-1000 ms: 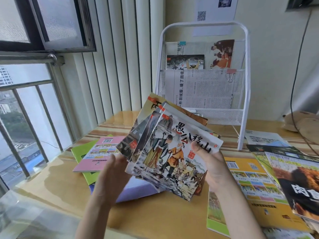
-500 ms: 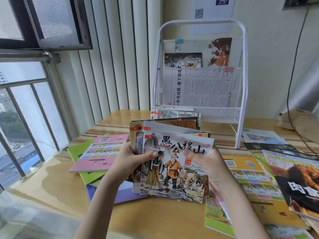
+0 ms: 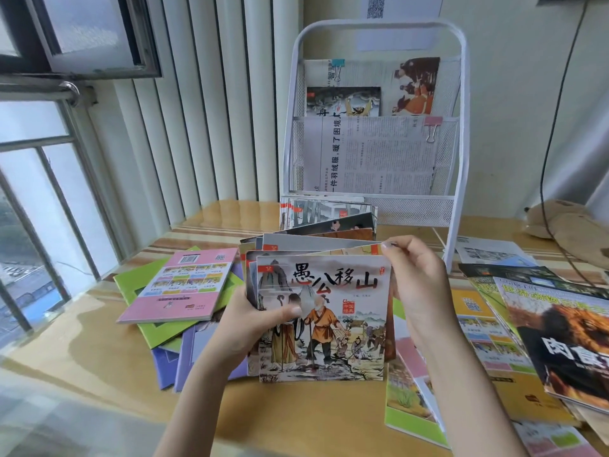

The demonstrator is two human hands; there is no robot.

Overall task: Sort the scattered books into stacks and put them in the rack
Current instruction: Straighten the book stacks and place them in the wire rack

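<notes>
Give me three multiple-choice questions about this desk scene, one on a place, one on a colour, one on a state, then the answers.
1. Where does the pink-covered workbook lie?
A. in the rack
B. on the wooden table, left of the held books
C. on the windowsill

2. What colour is the wire mesh rack?
A. black
B. blue
C. white

3. How is the stack of illustrated picture books held?
A. by both hands
B. by one hand
C. lying untouched

Answers: 1 B, it rests on green books at the left. 2 C, its frame is white. 3 A, the left hand grips the left edge and the right hand pinches the top corner.
</notes>
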